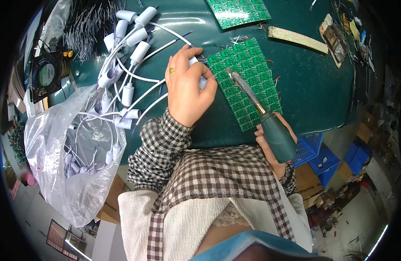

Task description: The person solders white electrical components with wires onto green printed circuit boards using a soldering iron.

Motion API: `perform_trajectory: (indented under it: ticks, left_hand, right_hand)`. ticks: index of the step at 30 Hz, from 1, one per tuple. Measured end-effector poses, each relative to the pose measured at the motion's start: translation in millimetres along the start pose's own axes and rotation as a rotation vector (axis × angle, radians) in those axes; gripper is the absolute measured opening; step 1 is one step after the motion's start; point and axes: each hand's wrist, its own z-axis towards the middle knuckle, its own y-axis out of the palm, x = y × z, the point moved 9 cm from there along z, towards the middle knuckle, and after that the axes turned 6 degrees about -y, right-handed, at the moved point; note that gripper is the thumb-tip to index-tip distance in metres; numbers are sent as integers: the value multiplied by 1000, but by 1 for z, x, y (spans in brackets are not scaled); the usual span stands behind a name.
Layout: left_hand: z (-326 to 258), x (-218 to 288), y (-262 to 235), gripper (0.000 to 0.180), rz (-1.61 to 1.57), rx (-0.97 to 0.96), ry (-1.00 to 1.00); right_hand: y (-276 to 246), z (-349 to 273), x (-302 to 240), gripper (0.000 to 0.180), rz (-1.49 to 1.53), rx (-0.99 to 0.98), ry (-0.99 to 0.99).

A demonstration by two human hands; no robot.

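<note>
Right grip: the right hand point(270, 143) is closing firmly around the dark green handle of a soldering iron point(257, 111), with its tip lying over the green circuit panel point(246, 82).
Left grip: the left hand point(187, 87) is pressing a white cable piece point(199, 76) at the panel's left edge, fingers curled on it.
Left of the left hand: white cables with plugs point(130, 56) are lying in a bunch.
Further left: a clear plastic bag point(65, 161) is holding more cables.
Above the panel: a second green panel point(237, 12) is lying on the dark green table point(313, 87).
</note>
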Motion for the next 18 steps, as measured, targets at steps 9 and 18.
perform_trajectory:
  ticks: [9, 18]
  left_hand:
    - [-3, 0, 0, 9, 14, 4, 10]
    - [-7, 2, -20, 31, -95, -6, 51]
  right_hand:
    - [-5, -1, 4, 61, 63, 84, -48]
    - [-8, 0, 3, 65, 54, 99, -99]
